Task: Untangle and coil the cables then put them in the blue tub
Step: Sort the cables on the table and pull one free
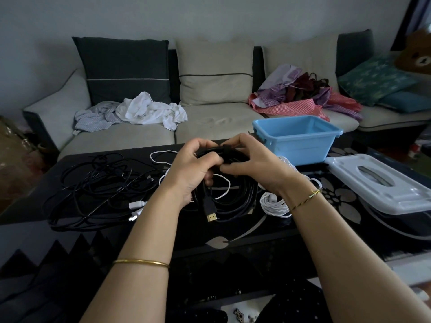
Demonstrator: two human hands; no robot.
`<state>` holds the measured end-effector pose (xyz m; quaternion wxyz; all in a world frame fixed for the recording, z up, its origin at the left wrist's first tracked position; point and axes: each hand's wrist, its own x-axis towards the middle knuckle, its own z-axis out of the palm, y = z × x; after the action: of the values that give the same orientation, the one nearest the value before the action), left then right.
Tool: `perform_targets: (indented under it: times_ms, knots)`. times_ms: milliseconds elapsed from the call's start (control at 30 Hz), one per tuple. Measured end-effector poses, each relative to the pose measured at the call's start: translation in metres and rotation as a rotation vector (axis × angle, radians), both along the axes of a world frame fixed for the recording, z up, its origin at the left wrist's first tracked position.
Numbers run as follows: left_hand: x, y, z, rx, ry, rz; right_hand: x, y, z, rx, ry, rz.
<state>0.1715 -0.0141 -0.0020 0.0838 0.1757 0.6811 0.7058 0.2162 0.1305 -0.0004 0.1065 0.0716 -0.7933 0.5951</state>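
Both hands are closed on one black cable coil, held just above the desk. The left hand curls its fingers around the coil's left side, and the right hand pinches its top. A gold-tipped plug hangs from the coil. The blue tub stands behind the right hand at the far edge of the desk, its blue inner walls showing. At the left lies a tangle of black cables. A white cable bundle lies by the right wrist. At the right stands a box with a white lid; I cannot tell what it holds.
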Motion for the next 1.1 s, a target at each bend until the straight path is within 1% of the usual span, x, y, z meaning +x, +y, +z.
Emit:
perform_targets:
  times_ms: [100, 167, 267, 400, 600, 733, 800, 867, 967, 1033, 1100]
  knots:
    - [0.000, 0.000, -0.001, 0.051, -0.058, -0.017, -0.001, 0.000, -0.002, 0.089, 0.054, -0.038]
    - [-0.001, 0.000, -0.001, 0.078, -0.093, -0.051, -0.001, 0.001, -0.003, 0.092, 0.070, -0.038]
    - [-0.001, 0.001, -0.005, 0.073, -0.097, -0.074, -0.001, 0.000, -0.004, -0.018, 0.053, -0.025]
    - [-0.002, 0.001, -0.009, 0.018, -0.043, -0.083, -0.002, 0.002, -0.007, -0.189, -0.009, -0.006]
    - [-0.002, 0.002, -0.012, 0.013, -0.004, -0.097, -0.004, 0.003, -0.010, -0.206, 0.014, -0.013]
    - [-0.004, -0.001, -0.012, 0.053, -0.037, -0.127, -0.009, 0.002, -0.010, -0.236, 0.047, -0.029]
    - [-0.004, -0.002, -0.015, 0.073, -0.083, -0.164, -0.012, 0.000, -0.012, -0.243, 0.048, -0.043]
    - [-0.006, -0.003, -0.019, 0.104, -0.150, -0.174, -0.014, -0.002, -0.018, -0.225, 0.046, -0.076]
    - [-0.013, -0.007, -0.027, 0.107, -0.231, -0.151, -0.017, -0.007, -0.032, -0.069, -0.004, -0.121]
    - [-0.016, -0.009, -0.035, 0.063, -0.273, -0.149, -0.018, -0.007, -0.041, 0.021, -0.065, -0.087]
    - [-0.019, -0.010, -0.042, 0.012, -0.318, -0.157, -0.017, -0.006, -0.048, 0.035, -0.136, -0.010]
